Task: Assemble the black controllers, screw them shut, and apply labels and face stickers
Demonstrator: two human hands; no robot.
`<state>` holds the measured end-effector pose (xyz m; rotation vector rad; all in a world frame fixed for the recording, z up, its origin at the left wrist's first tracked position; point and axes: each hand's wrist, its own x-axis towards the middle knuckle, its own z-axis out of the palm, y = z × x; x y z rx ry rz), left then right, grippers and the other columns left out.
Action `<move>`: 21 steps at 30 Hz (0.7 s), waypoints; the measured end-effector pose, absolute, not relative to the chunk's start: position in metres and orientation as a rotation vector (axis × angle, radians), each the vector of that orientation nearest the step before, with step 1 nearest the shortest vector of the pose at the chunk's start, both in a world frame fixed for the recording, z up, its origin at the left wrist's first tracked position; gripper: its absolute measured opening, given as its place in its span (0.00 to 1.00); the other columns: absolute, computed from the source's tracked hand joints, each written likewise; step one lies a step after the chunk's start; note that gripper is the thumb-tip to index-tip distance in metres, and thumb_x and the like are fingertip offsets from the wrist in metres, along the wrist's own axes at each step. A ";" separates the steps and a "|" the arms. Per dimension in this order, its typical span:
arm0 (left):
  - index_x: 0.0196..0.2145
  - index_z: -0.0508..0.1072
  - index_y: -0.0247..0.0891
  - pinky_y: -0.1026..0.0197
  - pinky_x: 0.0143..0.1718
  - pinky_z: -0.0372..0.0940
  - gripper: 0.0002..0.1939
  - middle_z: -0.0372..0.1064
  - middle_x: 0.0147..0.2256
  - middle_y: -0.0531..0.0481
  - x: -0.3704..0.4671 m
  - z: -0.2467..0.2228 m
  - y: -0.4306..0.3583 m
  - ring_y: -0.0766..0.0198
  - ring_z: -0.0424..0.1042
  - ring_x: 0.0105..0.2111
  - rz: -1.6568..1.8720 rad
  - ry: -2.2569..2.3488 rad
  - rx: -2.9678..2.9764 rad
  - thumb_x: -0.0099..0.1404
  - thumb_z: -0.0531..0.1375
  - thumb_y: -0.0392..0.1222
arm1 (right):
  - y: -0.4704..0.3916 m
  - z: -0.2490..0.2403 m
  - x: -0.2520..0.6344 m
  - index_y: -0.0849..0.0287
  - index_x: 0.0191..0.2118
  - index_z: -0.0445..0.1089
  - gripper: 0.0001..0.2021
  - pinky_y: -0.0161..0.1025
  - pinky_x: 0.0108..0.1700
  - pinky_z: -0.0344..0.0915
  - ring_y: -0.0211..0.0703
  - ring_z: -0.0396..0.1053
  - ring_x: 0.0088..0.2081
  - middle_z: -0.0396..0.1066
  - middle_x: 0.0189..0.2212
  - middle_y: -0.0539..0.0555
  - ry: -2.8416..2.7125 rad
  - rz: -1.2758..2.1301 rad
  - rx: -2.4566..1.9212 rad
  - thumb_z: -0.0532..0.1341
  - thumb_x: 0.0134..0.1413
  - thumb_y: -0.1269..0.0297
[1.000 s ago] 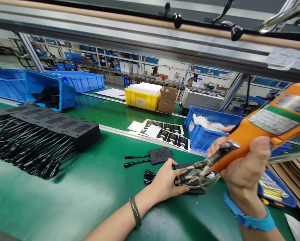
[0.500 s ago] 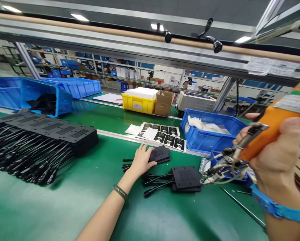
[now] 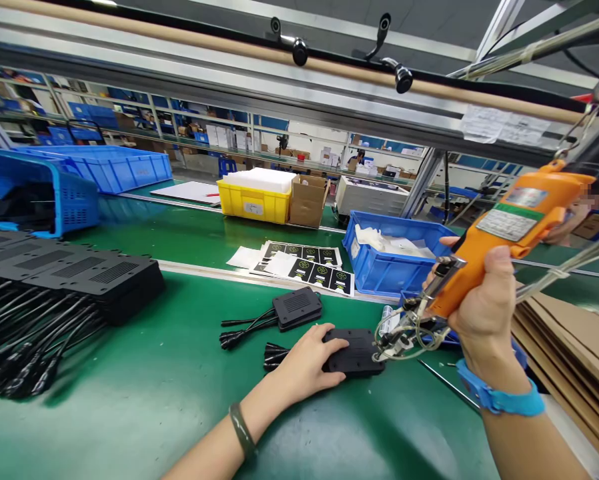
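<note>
My left hand [image 3: 312, 360], with a dark bangle at the wrist, rests on the left part of a black box [image 3: 357, 353] lying on the green bench, its fingers spread. Black plugs stick out beside the hand. Up and to the left, a smaller-looking black box [image 3: 297, 308] with cables lies untouched. My right hand [image 3: 487, 310], wearing a blue wristband, is wrapped round an orange power tool [image 3: 479, 247]. The tool's metal tip, tangled with thin tubes, reaches down to the right end of the box under my left hand; contact is unclear.
Many black boxes [image 3: 104, 270] with cables stand in a row at left. Label sheets [image 3: 322, 273] lie behind. Blue bins [image 3: 389, 270], a yellow bin [image 3: 252, 205], stacked cardboard [image 3: 574, 347] and a metal rod [image 3: 449, 385] surround the bench. Part of a person shows at far right.
My left hand has left the farther box and moved right and nearer, onto the nearer box. The orange tool in my right hand is now more fully in view. The camera view has shifted.
</note>
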<state>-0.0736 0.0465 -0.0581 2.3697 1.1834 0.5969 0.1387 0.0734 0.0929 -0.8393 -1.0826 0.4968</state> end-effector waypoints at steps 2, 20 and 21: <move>0.56 0.72 0.42 0.46 0.59 0.61 0.31 0.60 0.61 0.37 -0.075 -0.058 0.047 0.45 0.65 0.58 0.582 1.172 2.374 0.55 0.71 0.43 | 0.073 0.091 0.139 0.60 0.35 0.76 0.26 0.41 0.19 0.64 0.40 0.60 0.14 0.62 0.15 0.47 -1.083 0.507 -0.842 0.56 0.50 0.40; 0.55 0.75 0.41 0.45 0.59 0.62 0.30 0.61 0.60 0.35 -0.070 -0.059 0.045 0.42 0.65 0.57 0.524 1.239 2.365 0.54 0.72 0.46 | 0.070 0.072 0.134 0.57 0.32 0.74 0.25 0.38 0.15 0.60 0.40 0.61 0.14 0.62 0.15 0.48 -1.066 0.440 -0.903 0.53 0.54 0.39; 0.54 0.75 0.41 0.45 0.58 0.62 0.30 0.61 0.59 0.35 -0.069 -0.058 0.045 0.42 0.65 0.57 0.520 1.243 2.362 0.54 0.72 0.46 | 0.069 0.071 0.133 0.57 0.32 0.73 0.25 0.37 0.13 0.59 0.40 0.62 0.14 0.62 0.16 0.49 -1.064 0.441 -0.905 0.53 0.55 0.39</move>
